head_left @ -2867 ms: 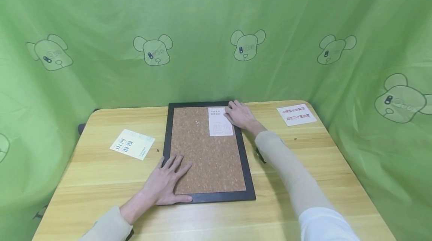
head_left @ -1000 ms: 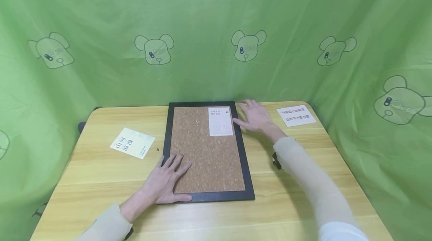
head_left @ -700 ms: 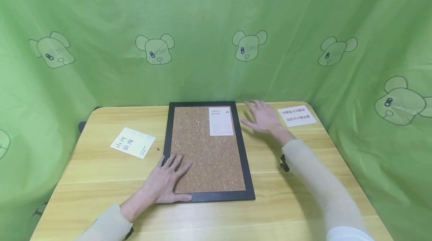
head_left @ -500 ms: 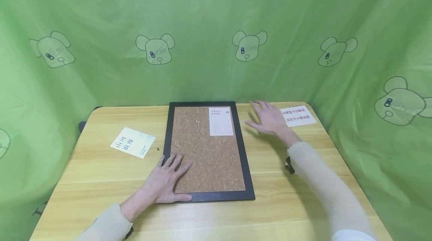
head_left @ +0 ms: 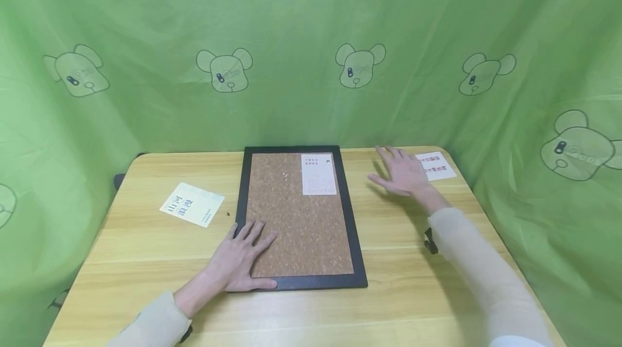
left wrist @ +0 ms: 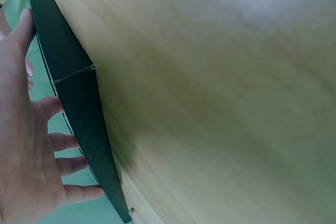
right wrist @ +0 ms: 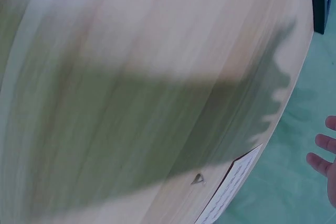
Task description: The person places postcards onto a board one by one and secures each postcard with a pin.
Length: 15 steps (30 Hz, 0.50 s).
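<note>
A cork board [head_left: 301, 228] with a black frame [head_left: 320, 282] lies on the wooden table. My left hand [head_left: 235, 263] rests spread on its near left corner; the left wrist view has the fingers [left wrist: 71, 165] along the frame's edge. A white card [head_left: 318, 179] sits at the board's far right corner, with a small dark pushpin [head_left: 328, 162] near the card's top right. My right hand [head_left: 405, 174] is over the table right of the board, fingers spread, holding nothing. It partly covers a card with red writing [head_left: 439, 168].
A pale card with blue writing [head_left: 192, 205] lies left of the board, a tiny dark object [head_left: 228, 214] beside it. Another small pin-like object [right wrist: 198, 179] lies near the red-lettered card in the right wrist view. A green curtain [head_left: 291, 115] hangs behind the table [head_left: 146, 260].
My right hand has left the white card and moved right, toward the red-lettered card. The dark pushpin on the white card has come into sight. My left hand has stayed put.
</note>
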Tool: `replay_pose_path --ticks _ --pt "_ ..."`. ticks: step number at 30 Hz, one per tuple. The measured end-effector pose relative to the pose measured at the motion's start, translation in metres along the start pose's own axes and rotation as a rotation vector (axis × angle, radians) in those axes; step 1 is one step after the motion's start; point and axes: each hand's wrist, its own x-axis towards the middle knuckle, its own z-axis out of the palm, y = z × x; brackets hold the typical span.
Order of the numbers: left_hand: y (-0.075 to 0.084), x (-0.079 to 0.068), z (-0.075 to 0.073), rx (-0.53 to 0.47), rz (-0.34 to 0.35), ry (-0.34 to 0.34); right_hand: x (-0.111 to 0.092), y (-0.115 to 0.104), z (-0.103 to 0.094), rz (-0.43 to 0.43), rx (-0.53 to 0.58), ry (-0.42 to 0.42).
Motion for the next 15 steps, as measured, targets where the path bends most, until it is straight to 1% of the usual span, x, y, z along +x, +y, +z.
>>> replay_pose_path --ticks 10,15 --pt "0.001 0.001 -0.002 -0.003 0.005 -0.002 -0.006 0.027 0.002 0.063 -0.03 -0.053" --pt "0.001 0.001 -0.002 -0.003 0.003 0.001 -0.01 0.043 0.008 0.097 -0.014 -0.074"
